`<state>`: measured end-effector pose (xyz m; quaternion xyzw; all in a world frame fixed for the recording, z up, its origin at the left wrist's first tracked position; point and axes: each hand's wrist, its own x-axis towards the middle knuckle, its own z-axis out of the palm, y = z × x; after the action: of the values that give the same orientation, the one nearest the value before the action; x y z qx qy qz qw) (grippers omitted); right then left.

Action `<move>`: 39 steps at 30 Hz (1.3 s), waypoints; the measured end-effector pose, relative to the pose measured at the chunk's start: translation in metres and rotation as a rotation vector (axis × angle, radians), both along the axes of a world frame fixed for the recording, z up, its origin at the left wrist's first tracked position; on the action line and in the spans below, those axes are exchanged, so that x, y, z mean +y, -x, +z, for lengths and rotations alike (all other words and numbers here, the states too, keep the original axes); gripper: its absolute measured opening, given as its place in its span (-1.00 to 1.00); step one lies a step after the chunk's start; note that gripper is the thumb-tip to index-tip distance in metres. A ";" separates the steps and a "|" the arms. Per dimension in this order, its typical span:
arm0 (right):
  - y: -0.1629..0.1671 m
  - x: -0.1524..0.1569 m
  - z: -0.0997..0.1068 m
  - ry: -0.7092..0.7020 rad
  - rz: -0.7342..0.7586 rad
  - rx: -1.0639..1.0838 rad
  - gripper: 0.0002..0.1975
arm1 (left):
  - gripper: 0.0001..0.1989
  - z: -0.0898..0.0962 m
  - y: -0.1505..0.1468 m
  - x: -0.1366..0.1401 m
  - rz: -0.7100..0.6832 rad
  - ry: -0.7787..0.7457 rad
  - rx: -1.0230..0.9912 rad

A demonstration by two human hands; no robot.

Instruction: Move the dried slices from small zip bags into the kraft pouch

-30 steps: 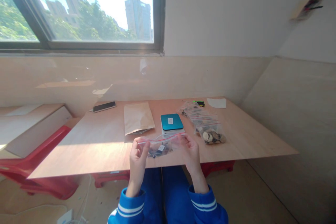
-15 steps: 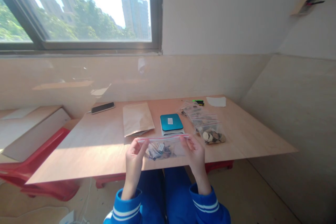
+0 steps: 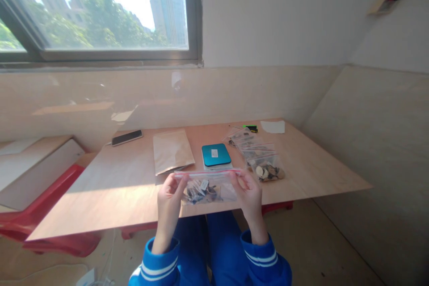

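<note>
A clear zip bag [image 3: 228,191] with a red-lined seal hangs between my hands over the table's front edge. Inside it lie dark, crumpled-looking pieces and a small white label; I cannot make out what the pieces are. My left hand [image 3: 170,192] pinches the left end of the seal, and my right hand [image 3: 247,190] pinches the right end. Just beyond the bag sits a small digital scale [image 3: 216,155] with a blue-green top and a white label. To its left a brown paper pouch [image 3: 173,151] lies flat.
Several filled zip bags [image 3: 266,167] overlap in a row right of the scale. Behind them are a green-and-black tool [image 3: 250,128] and white paper [image 3: 273,127]. A phone [image 3: 127,137] lies at the back left. A red stool [image 3: 60,192] and a box [image 3: 40,170] stand left.
The whole view has shifted slightly, so the table things sit a little further left and higher. Both hands keep their pinch on the bag's seal.
</note>
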<state>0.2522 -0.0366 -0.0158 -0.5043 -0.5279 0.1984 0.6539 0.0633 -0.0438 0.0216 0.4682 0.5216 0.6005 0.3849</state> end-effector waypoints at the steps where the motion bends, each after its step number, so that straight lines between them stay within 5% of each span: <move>1: 0.001 0.001 -0.002 0.006 -0.002 0.019 -0.85 | -0.68 -0.001 -0.001 0.001 0.003 0.005 0.000; 8: -0.003 0.008 0.000 0.095 0.100 0.076 -0.79 | -0.74 -0.003 -0.003 0.003 0.021 -0.025 0.019; 14: -0.004 0.011 0.028 -0.062 0.033 -0.272 -0.64 | -0.79 0.000 -0.004 0.009 -0.017 -0.091 0.128; 20: 0.012 0.013 0.048 -0.061 0.184 -0.561 -0.89 | -0.81 0.007 -0.013 0.017 -0.083 -0.106 0.145; 27: 0.007 0.021 0.053 0.001 0.235 -0.558 -0.90 | -0.76 0.007 -0.008 0.025 -0.259 -0.018 0.043; 39: 0.013 0.020 0.065 -0.020 0.298 -0.599 -0.90 | -0.78 0.011 -0.002 0.027 -0.196 -0.015 0.048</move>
<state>0.2389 -0.0167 0.0488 -0.4510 -0.7665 0.1297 0.4384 0.0649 -0.0168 0.0330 0.5341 0.4776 0.5526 0.4257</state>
